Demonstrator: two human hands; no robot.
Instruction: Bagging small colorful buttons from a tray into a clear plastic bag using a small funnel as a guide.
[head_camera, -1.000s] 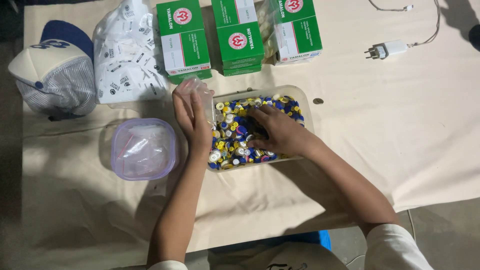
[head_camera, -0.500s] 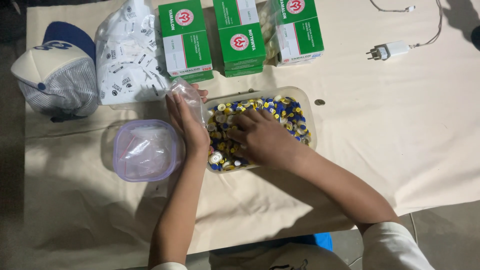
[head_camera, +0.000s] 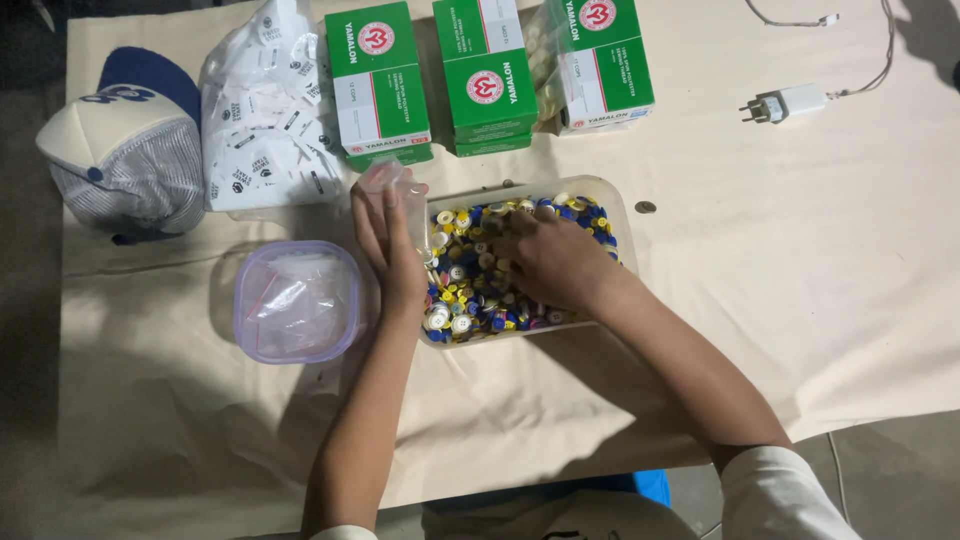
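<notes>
A clear plastic tray (head_camera: 622, 215) full of several small blue, yellow and white caps (head_camera: 465, 300) lies in the middle of the cloth-covered table. My right hand (head_camera: 545, 262) rests palm down in the caps, fingers buried among them. My left hand (head_camera: 388, 250) stands on edge at the tray's left rim and holds a small clear plastic bag (head_camera: 392, 185) upright. Whether the right hand grips any caps is hidden.
A square clear tub with a purple rim (head_camera: 296, 301) holding clear bags sits left of the tray. Three green-and-white boxes (head_camera: 487, 75) and a pile of white printed packets (head_camera: 265, 115) line the back. A cap (head_camera: 128, 150) lies far left, a white charger (head_camera: 785, 103) far right.
My right hand has slid leftward through the caps towards the bag. My left hand with the bag has stayed at the tray's left rim.
</notes>
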